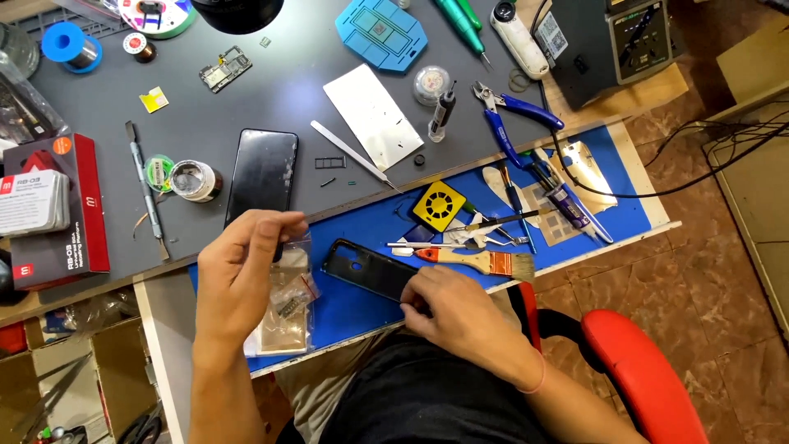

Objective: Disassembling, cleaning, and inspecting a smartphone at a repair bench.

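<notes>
- The left hand (246, 263) is raised just over the near edge of the table (214, 123), its fingertips pinched together on the top of a small clear plastic bag (289, 300) that hangs down onto the blue mat (362, 238); the bag seems to hold tiny dark parts, too small to make out.
- The right hand (448, 308) lies flat and relaxed, fingers curled down on the near end of a black phone frame (366, 267) that rests on the blue mat, between the two hands.
- Judged from this, the step in hand is getting into the bag while the frame is held steady — a fine pinch is called for, and the bag must stay over the mat so nothing small rolls off.
- A dark phone (263, 173) lies face up on the grey part of the table, just beyond the left hand.
- A paintbrush (477, 261) with an orange handle lies just past the right hand; blue-handled cutters (514, 119), tweezers and a yellow square tool (439, 205) lie further out.
- The table is crowded — a bare circuit board (224, 69), a blue spool (70, 45), a red box (70, 205) at the left edge, a white sheet (370, 115).
- Beyond it, reddish stone floor tiles (699, 271), a red chair arm (641, 370), and cardboard boxes low on the left.
</notes>
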